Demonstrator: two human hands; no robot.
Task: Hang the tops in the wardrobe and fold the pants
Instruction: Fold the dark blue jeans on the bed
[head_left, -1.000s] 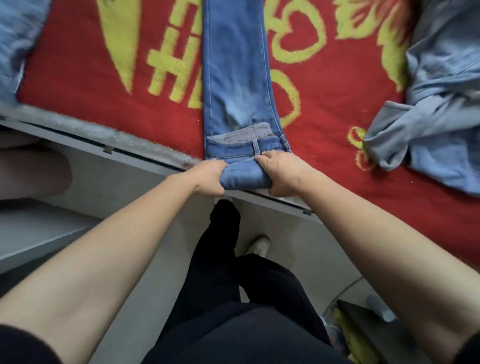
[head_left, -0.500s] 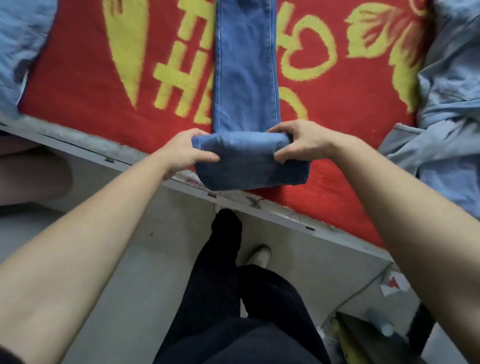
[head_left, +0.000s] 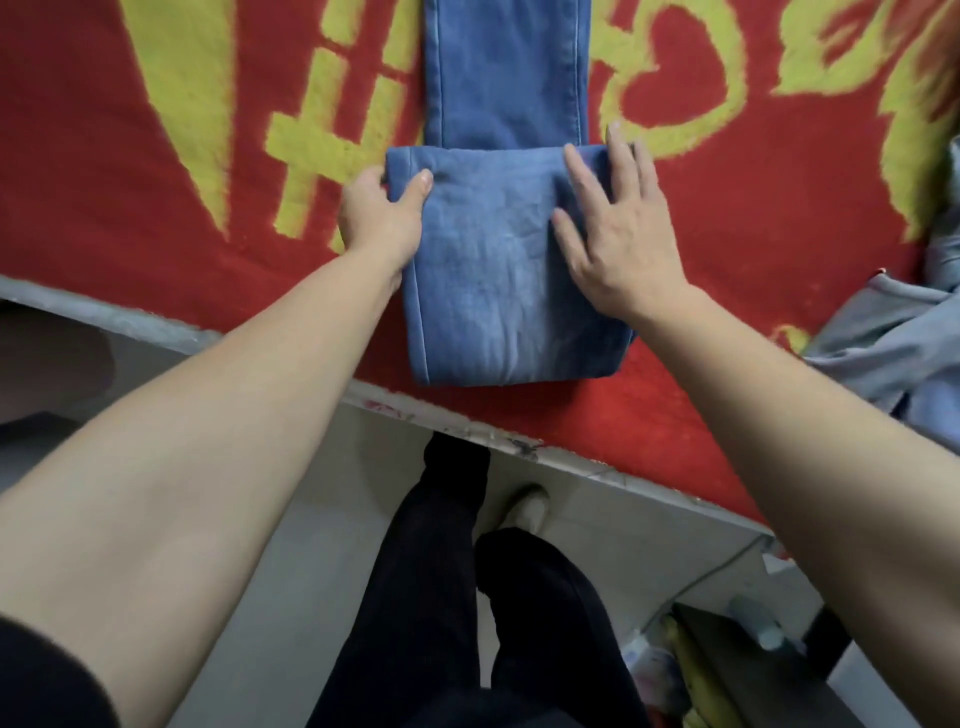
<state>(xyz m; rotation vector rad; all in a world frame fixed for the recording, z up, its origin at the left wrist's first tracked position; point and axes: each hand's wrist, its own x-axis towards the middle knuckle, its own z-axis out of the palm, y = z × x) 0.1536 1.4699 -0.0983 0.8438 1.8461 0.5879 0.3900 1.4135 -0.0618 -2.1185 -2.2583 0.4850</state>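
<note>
Left hand (head_left: 382, 213) pinched the first fold of the blue denim jeans (head_left: 509, 280), right hand (head_left: 618, 234) pressed flat on it, legs not yet folded.

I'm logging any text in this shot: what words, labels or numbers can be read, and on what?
On the red blanket: big yellow strokes and a heart outline, partly covered by the jeans and cropped; no word readable.
Jeans: no label or text shows.
</note>
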